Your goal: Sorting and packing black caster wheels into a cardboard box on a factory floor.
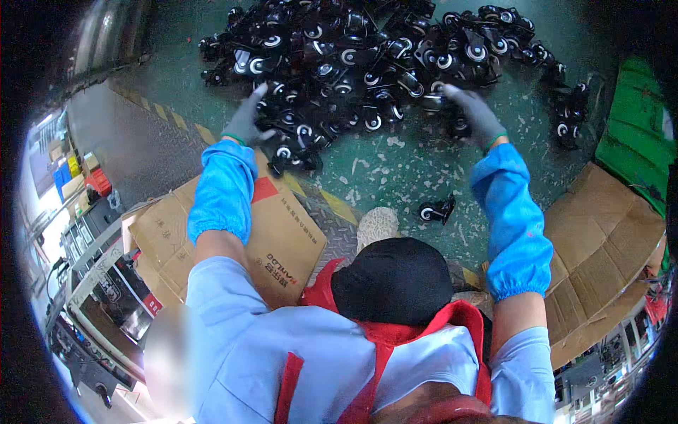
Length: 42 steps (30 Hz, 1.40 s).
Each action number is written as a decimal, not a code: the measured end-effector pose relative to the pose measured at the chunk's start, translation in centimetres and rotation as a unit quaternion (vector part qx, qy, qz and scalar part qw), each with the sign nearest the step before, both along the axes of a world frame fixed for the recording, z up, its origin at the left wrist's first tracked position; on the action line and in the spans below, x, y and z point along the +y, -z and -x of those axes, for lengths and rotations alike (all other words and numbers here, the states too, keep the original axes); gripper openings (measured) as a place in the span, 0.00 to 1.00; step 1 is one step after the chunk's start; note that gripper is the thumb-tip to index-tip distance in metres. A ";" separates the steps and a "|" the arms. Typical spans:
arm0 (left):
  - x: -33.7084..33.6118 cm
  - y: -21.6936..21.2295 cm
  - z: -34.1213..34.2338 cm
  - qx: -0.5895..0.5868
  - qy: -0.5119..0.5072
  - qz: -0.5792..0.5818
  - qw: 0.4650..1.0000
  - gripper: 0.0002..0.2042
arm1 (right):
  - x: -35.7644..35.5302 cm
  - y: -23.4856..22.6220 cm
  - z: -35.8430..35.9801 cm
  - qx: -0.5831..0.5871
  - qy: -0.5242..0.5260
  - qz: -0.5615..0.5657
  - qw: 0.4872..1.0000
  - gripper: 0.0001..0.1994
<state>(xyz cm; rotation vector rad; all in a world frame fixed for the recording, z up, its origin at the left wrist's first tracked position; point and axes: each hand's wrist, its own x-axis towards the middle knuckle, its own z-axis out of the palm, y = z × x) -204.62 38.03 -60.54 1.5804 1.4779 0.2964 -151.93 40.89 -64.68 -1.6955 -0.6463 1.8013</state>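
Note:
A wide heap of black caster wheels (349,55) with pale hubs lies on the worn green floor ahead of me. My left hand (246,120), in a grey glove, is at the heap's left edge, its fingers and thumb apart around no caster that I can see. On the other side my right hand (477,116), gloved alike, reaches inward with fingers stretched out. A dark caster (459,127) sits just beside its palm; whether they touch, I cannot tell. Blue sleeves cover both forearms. One loose caster (436,210) rests apart, nearer to my feet.
A brown cardboard box (286,237) stands near my left arm, with flaps spread. Creased cardboard (600,244) is at the right, beside a green sheet-like thing (635,116). Several casters (567,124) trail off right. Yellow-black floor tape (169,116) runs at the left, and a shoe (376,226) shows below.

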 end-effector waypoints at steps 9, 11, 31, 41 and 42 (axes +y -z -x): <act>-0.8 -3.8 -16.9 -0.304 -0.365 0.370 0.798 0.29 | -5.2 -5.1 6.7 0.231 0.037 0.140 0.962 0.33; -1.2 -3.6 -19.9 -0.416 -0.335 0.458 0.711 0.27 | -6.2 -4.8 6.5 0.246 0.055 0.134 0.958 0.32; -7.7 -23.2 -52.0 -0.533 0.130 0.415 0.726 0.28 | -22.2 -30.5 -12.2 -0.020 0.480 -0.350 0.804 0.14; -7.7 -35.7 -67.2 -0.588 0.482 0.202 0.617 0.22 | -38.2 -39.0 -33.8 -0.612 0.324 -0.383 0.612 0.17; -6.2 -36.0 -65.1 -0.469 0.484 0.133 0.727 0.23 | -37.1 -37.4 -32.4 -0.583 0.318 -0.372 0.648 0.19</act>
